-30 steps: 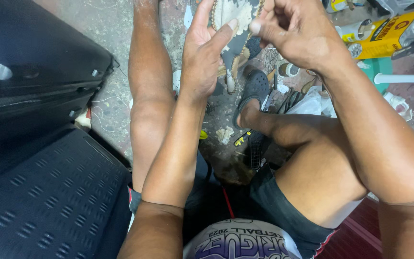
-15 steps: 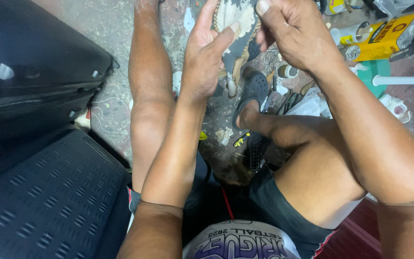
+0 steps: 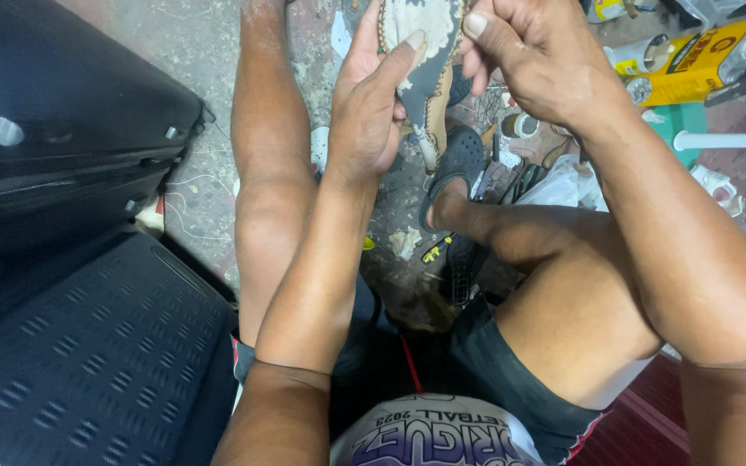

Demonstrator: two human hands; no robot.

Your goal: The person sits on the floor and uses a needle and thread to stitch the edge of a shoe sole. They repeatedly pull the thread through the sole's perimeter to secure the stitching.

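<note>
Up at twelve o'clock, near the top edge of the view, both hands met on a worn shoe sole (image 3: 425,60), a pale, stained piece with a dark patch and a stitched brown rim, held upright off the ground with its narrow end pointing down. At eleven o'clock the left hand (image 3: 369,112) was wrapped around the sole's left edge, its thumb pressed flat across the pale face and its fingers hidden behind, so the hold was closed firmly on it. At one o'clock the right hand (image 3: 537,60) gripped the sole's right edge from the other side, thumb tip showing at the rim and fingers curled over; it too was shut on the sole. Directly below the sole, toward the centre, a foot in a black clog (image 3: 458,168) rested on the dirty concrete floor (image 3: 209,185), with scraps and small tools lying around it. Out at two o'clock a yellow can (image 3: 692,65) lay tilted, well apart from the hands, and a white pipe (image 3: 727,140) ran just beneath it. Over at nine o'clock a black suitcase (image 3: 53,129) stood closed, and at seven o'clock a dark ribbed mat (image 3: 79,354) covered the ground beside the left leg.
</note>
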